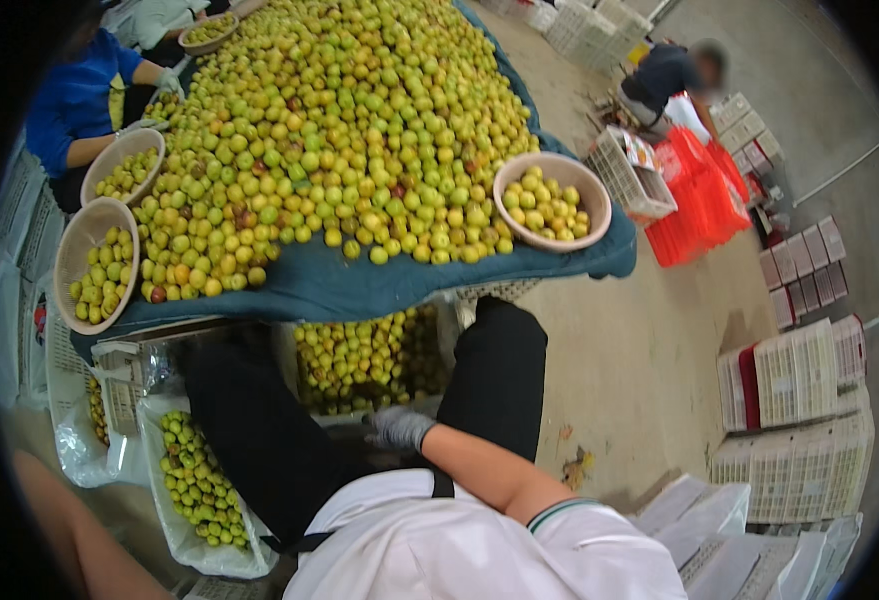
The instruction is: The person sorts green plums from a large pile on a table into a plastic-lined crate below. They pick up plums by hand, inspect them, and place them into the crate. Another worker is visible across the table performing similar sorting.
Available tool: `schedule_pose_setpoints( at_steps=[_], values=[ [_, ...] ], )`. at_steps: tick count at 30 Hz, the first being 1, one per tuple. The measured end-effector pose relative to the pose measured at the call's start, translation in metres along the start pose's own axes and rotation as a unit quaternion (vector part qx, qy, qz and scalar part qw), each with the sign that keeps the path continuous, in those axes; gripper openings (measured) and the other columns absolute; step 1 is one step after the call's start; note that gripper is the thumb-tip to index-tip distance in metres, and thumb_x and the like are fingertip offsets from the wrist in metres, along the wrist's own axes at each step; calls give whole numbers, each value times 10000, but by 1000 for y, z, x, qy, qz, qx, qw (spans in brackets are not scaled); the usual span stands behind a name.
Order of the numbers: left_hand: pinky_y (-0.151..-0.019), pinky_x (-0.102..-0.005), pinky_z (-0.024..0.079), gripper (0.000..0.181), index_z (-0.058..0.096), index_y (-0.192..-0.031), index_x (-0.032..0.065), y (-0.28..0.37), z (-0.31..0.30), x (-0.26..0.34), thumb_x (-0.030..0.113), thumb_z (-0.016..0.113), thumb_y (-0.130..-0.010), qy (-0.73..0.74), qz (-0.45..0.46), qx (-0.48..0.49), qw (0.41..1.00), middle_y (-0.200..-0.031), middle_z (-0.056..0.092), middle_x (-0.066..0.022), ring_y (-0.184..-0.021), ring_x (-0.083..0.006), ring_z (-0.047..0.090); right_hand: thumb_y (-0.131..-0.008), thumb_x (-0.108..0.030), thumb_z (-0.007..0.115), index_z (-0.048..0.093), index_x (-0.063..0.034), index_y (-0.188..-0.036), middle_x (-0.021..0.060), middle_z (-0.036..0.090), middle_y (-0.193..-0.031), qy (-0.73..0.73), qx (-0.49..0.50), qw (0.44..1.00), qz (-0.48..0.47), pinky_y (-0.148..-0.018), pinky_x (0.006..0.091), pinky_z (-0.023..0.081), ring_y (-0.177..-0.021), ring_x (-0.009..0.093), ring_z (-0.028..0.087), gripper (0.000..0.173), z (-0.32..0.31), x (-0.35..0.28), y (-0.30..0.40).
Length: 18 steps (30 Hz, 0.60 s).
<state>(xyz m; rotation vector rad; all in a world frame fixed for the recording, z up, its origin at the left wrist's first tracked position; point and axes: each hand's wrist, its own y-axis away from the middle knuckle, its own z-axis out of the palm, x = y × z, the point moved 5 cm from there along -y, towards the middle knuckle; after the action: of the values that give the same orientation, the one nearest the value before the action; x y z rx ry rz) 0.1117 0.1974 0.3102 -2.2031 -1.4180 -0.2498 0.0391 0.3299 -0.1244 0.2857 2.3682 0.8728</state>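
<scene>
My right hand [402,429], in a grey glove, rests low between my knees at the near edge of a crate of green-yellow fruit [349,352]; its fingers are partly hidden, so I cannot tell whether it grips anything. My left forearm shows at the lower left, but the left hand is out of view. Before me, a large heap of green and yellow plum-like fruit [349,150] lies on a table covered with blue padded cloth [334,281]. Pink plastic baskets of fruit stand at the table's right corner [602,217] and left edge [64,247].
A lined crate of green fruit [259,551] stands by my left leg. Two people sit at the table's far left, one in a blue top [71,105]. Another person [664,79] bends over red bags [698,202] at the right. Stacked white crates [792,457] stand on the right.
</scene>
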Motion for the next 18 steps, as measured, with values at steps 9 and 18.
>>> schedule_pose_setpoints(
  at_steps=[9,18],
  values=[
    [-983,-324,487,384,551,-1289,9,-4,-13,-15,238,558,-981,-31,1,59,998,-1220,617,-128,-1130,-216,585,-907,-424,584,594,-38,-1203,249,665,-1073,-2,12,998,-54,-876,487,513,-1005,420,636,486,-13,-14,11],
    [-973,-314,490,348,564,-1275,12,-1,-98,-93,203,549,-984,-30,22,334,942,-1218,618,-123,-1122,-199,588,-959,-414,544,565,3,-1297,216,599,-1278,-102,201,951,-210,-1037,425,439,-1211,371,553,537,-175,-15,28]
  ],
)
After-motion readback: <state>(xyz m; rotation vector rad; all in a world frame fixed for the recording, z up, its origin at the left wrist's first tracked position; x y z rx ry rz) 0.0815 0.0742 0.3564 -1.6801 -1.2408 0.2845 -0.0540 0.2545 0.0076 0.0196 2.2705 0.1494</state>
